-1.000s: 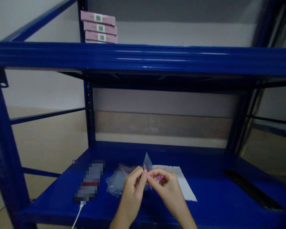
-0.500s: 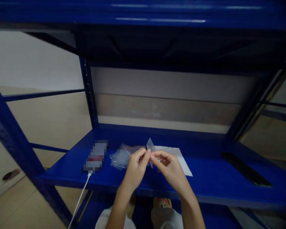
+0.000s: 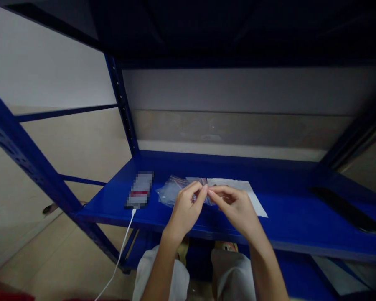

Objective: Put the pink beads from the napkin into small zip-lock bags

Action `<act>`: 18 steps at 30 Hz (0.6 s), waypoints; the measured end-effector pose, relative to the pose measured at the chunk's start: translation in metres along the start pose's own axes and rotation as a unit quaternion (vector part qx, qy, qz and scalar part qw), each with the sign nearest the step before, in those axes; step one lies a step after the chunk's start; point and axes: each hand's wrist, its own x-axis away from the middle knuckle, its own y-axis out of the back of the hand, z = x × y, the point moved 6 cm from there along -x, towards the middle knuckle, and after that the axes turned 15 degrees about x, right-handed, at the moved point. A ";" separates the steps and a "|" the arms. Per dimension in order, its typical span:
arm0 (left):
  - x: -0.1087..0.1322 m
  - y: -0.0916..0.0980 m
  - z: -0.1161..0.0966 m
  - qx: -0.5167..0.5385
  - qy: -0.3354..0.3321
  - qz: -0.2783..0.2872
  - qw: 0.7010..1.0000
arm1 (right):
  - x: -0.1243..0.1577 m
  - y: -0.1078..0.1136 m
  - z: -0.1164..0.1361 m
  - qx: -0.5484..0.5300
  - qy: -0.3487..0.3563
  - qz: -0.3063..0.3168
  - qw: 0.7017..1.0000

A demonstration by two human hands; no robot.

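My left hand (image 3: 186, 209) and my right hand (image 3: 236, 205) meet above the blue shelf, thumbs and fingers pinched together. Between the fingertips is a small clear plastic zip bag (image 3: 203, 181), partly covered by the fingers. Its contents, if any, cannot be made out. More clear zip bags (image 3: 169, 193) with reddish seal strips lie in a loose pile just left of my left hand. A white sheet of paper (image 3: 257, 204) lies partly beneath and behind my right hand. Small items near the right fingers are too hidden to name.
A phone (image 3: 140, 189) with a blurred screen lies at the left on the blue shelf (image 3: 288, 221), its white cable (image 3: 120, 255) hanging over the front edge. A flat black object (image 3: 347, 209) rests at the right. Blue uprights (image 3: 123, 104) and an upper shelf (image 3: 207, 37) frame the space.
My view has tilted down and shifted left, so the shelf sits further right and higher. The bag, which stood up above my fingertips, now shows lower behind them. Both hands stay pinched.
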 end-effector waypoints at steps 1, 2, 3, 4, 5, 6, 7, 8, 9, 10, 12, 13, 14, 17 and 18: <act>0.000 0.001 0.001 0.005 0.002 0.002 1.000 | 0.000 -0.002 0.000 -0.013 -0.004 0.015 1.000; 0.000 0.002 0.001 0.009 0.005 0.005 1.000 | 0.001 -0.004 0.001 -0.024 -0.007 0.025 0.999; 0.000 0.002 0.002 0.013 0.009 0.009 1.000 | 0.001 -0.004 0.001 -0.033 -0.011 0.027 0.999; 0.001 0.002 0.003 0.015 0.014 0.014 1.000 | 0.001 -0.004 0.001 -0.041 -0.014 0.023 0.999; 0.001 0.001 0.004 0.019 0.021 0.019 0.999 | 0.000 -0.004 0.000 -0.048 -0.017 0.017 0.999; 0.001 0.000 0.005 0.024 0.029 0.025 0.999 | 0.000 -0.004 0.000 -0.055 -0.020 0.009 0.998; 0.001 -0.001 0.005 0.030 0.036 0.028 0.998 | 0.000 -0.004 0.000 -0.062 -0.022 0.003 0.998; 0.002 -0.002 0.005 0.036 0.043 0.030 0.998 | 0.000 -0.005 0.001 -0.068 -0.023 0.000 0.997; 0.002 -0.002 0.004 0.043 0.047 0.030 0.998 | -0.001 -0.005 0.002 -0.074 -0.024 -0.001 0.997; 0.002 -0.002 0.003 0.048 0.049 0.028 0.997 | -0.001 -0.006 0.003 -0.079 -0.025 -0.002 0.997; 0.002 -0.001 0.000 0.056 0.049 0.024 0.997 | -0.001 -0.007 0.006 -0.083 -0.025 -0.004 0.996; 0.002 0.000 -0.001 0.058 0.048 0.020 0.997 | 0.000 -0.007 0.008 -0.084 -0.025 -0.006 0.996; 0.002 0.001 -0.001 0.059 0.046 0.015 0.997 | 0.000 -0.007 0.009 -0.085 -0.026 -0.007 0.996; 0.003 0.003 -0.001 0.050 0.042 0.009 0.998 | 0.000 -0.007 0.010 -0.087 -0.026 -0.004 0.996; 0.003 0.003 0.000 0.043 0.040 0.012 0.998 | 0.000 -0.007 0.009 -0.084 -0.028 -0.001 0.996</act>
